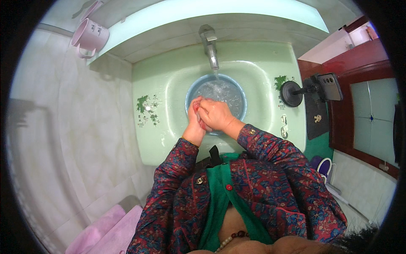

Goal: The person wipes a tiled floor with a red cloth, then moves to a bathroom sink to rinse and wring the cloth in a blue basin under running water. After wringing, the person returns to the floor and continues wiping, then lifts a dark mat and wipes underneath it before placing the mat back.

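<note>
My left hand (194, 129) and my right hand (216, 115) are clasped together over the near left part of a round blue basin (244, 99). Both are closed, the right one wrapped over the left. Something pinkish-red and wet-looking shows between the fingers; I cannot tell whether it is an object or skin. Water runs from the metal faucet (210, 47) into the basin, where the water (215, 89) is bubbling. The basin stands in a pale green sink (171, 91), and its near edge is partly hidden by my hands.
A pink mug (91, 36) stands at the left end of the shelf (211, 10) behind the sink. To the right, a phone (330, 86) sits in a round-based holder (292, 94). A pink towel (108, 230) hangs at the lower left, near the tiled wall (84, 127).
</note>
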`<state>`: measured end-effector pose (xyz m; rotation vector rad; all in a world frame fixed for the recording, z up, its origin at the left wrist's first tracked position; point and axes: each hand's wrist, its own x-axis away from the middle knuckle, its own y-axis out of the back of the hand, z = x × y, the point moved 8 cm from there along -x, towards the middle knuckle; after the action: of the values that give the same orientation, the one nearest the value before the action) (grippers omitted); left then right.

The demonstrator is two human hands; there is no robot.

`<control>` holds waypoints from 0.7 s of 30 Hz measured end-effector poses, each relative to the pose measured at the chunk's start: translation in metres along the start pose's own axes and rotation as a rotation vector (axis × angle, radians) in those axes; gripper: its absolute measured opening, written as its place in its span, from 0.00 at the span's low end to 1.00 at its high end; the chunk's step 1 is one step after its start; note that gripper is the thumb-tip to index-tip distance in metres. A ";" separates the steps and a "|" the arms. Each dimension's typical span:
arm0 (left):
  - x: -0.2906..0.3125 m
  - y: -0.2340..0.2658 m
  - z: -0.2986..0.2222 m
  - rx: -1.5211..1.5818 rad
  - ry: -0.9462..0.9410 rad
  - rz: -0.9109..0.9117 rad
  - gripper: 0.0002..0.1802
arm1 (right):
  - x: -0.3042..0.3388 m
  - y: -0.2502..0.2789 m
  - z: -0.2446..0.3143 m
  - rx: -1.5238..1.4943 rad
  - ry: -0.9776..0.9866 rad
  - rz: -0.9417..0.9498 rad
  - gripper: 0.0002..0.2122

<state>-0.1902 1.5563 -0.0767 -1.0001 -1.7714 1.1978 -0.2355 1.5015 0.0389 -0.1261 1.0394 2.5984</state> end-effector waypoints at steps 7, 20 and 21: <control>0.030 0.002 0.014 -0.203 -0.126 -0.707 0.22 | -0.006 -0.005 -0.133 -0.123 -0.475 0.004 0.14; 0.033 0.038 0.019 -0.394 0.062 -0.868 0.23 | 0.017 -0.044 -0.119 -0.203 -0.346 0.197 0.19; 0.031 0.037 0.023 -0.352 0.105 -0.850 0.22 | 0.019 -0.051 -0.118 -0.440 -0.494 0.246 0.18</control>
<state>-0.2164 1.5851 -0.1134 -0.3733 -2.0343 0.3042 -0.2407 1.4609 -0.0845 0.5439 0.3217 2.8161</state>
